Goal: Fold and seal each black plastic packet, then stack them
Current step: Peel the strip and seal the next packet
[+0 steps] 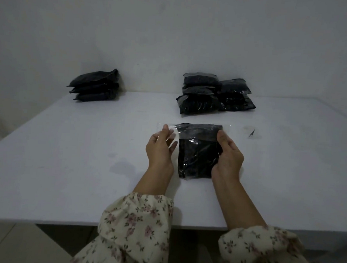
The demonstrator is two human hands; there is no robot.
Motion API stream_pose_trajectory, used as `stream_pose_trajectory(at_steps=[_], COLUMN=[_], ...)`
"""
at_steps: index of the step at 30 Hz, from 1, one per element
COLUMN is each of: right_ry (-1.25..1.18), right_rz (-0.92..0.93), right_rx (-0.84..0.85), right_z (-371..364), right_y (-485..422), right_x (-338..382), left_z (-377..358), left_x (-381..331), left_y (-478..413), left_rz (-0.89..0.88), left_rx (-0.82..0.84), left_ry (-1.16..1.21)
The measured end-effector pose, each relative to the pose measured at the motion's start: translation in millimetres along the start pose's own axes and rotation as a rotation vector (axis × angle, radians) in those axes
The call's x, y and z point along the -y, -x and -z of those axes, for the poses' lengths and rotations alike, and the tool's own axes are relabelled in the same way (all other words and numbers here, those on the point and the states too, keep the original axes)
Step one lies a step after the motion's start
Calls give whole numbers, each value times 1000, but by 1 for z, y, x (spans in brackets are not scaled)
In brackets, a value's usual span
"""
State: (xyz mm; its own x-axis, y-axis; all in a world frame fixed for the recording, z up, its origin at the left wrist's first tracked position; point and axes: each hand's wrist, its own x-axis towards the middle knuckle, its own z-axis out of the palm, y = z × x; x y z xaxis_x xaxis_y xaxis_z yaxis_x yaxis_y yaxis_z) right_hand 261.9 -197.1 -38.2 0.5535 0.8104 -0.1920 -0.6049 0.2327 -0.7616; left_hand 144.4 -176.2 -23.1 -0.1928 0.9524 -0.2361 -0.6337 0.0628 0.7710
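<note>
A black plastic packet (197,153) lies flat on the white table (65,165) in front of me, its clear top flap spread wide toward the wall. My left hand (160,149) pinches the clear left end of that flap, which curls over my fingers. My right hand (228,155) grips the packet's right edge, thumb on top near the flap's fold. A neat stack of three black packets (95,86) stands at the back left. A looser pile of several packets (213,95) sits at the back right.
A small dark scrap (252,133) lies on the table to the right of the packet, next to a faint clear bit of plastic. The table meets a white wall behind both piles. Its front edge runs just above my floral sleeves.
</note>
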Motion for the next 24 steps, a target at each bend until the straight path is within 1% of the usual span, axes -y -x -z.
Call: stream_pose_trajectory(at_steps=[4,6,10,19,22,24], right_ry=[26,30,37,36,37,28], right_rz=[-2,4,27,8,-9,-14], right_rx=[2,-5,2,9,19,24], right_z=[1,1,1,2,1,2], right_y=[-2,-2,-2,-5,-5,-5], right_x=[1,1,0,0,0,0], left_z=[-1,0,1,9,10,7], left_x=[-11,-14,-15,-11,-1,4], left_y=[-2,-1,0,-10,-15,-19], left_rz=[-100,-106,-32,52,120,181], left_rx=[38,54,78,100,96,85], left_ry=[-51,-62,-13,-5,22,80])
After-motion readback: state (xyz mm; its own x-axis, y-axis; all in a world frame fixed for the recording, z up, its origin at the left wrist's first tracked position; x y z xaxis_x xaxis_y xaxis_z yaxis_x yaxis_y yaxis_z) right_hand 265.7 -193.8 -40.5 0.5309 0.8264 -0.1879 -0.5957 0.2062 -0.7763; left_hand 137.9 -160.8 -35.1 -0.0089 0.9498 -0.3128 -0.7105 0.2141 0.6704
